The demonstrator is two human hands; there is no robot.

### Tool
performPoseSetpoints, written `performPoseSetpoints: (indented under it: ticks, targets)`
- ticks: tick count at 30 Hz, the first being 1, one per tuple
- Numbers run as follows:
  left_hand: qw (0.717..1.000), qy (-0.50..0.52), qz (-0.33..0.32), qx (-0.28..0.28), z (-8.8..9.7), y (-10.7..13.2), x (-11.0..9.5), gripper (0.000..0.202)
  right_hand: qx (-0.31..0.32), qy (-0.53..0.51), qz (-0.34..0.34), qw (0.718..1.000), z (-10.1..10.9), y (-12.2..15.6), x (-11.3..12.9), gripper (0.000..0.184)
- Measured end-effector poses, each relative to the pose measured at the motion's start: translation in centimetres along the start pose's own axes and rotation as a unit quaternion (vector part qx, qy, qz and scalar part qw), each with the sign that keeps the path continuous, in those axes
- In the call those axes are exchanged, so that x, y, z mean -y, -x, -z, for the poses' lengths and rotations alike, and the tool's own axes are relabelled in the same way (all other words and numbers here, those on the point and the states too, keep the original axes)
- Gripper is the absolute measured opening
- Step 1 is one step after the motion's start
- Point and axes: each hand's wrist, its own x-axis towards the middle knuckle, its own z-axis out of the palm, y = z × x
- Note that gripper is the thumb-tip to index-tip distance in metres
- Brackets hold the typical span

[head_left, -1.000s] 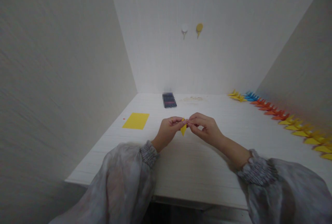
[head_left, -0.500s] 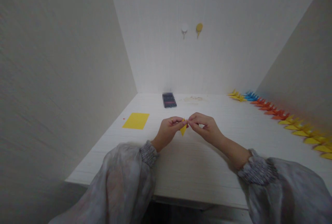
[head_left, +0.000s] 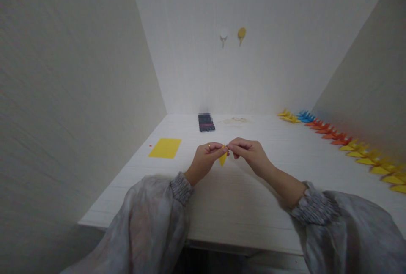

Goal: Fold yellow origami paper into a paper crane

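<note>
Above the middle of the white table, my left hand (head_left: 206,158) pinches a small folded piece of yellow paper (head_left: 223,159) between thumb and fingers. Its pointed end hangs down below my thumb. A ring shows on one finger of this hand. My right hand (head_left: 249,151) is closed at the paper's upper right edge, thumb and fingertips pressed together on it. The fingertips of both hands nearly meet and hide the upper part of the paper. To the left, a flat yellow paper square (head_left: 165,148) lies on the table.
A dark phone (head_left: 206,122), its screen blurred, lies near the back wall. A row of folded paper cranes (head_left: 341,139) in yellow, blue and orange runs along the right wall. Two hooks, one white (head_left: 223,36) and one yellow (head_left: 241,34), hang on the back wall.
My right hand's fingers have drawn in closer together at the paper's upper edge. The paper stays in my left hand. The whole view has shifted very slightly.
</note>
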Motion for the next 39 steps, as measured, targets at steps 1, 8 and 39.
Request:
performPoseSetpoints:
  ticks: [1,8,39]
  targets:
    - [1.000,-0.010,-0.004,-0.003,0.0,0.0,0.0,0.022,-0.006,-0.001,-0.013,1.000,-0.1,0.0,0.1,0.012]
    - [0.999,-0.049,0.003,-0.019,-0.1,0.0,0.3,0.023,-0.060,0.080,-0.012,0.995,-0.6,0.0,-0.1,0.011]
    - [0.999,-0.021,-0.045,0.012,0.3,-0.6,0.8,0.016,-0.076,0.073,-0.020,0.994,0.4,-0.4,-1.1,0.022]
